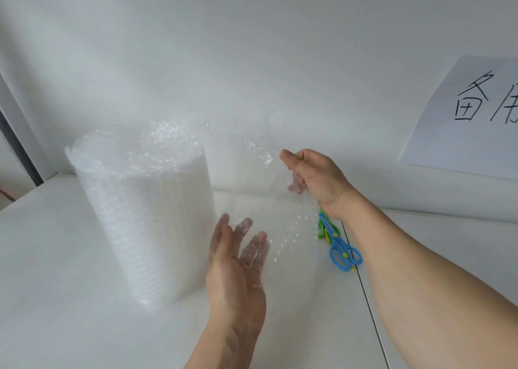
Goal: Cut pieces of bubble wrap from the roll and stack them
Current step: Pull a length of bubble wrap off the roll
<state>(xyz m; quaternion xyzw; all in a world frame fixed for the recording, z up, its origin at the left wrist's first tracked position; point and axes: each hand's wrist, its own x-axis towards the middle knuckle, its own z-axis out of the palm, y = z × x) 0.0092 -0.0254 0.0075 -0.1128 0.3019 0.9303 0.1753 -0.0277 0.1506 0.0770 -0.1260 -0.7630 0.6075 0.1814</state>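
A big roll of bubble wrap (140, 209) stands upright on the white table (56, 298), left of centre. A loose clear sheet (252, 178) runs off it to the right. My right hand (314, 178) pinches the sheet's far upper edge, thumb over the front and fingers behind the film. My left hand (238, 267) is flat with straight fingers lying against the lower part of the sheet, close to the roll. Blue scissors (340, 245) lie on the table below my right wrist, on top of a green pair (322, 225).
A white wall rises right behind the table. A paper sheet with handwritten characters (473, 116) hangs on it at the right. A seam (367, 298) runs across the tabletop near the scissors. A dark frame edge (16, 144) stands at far left.
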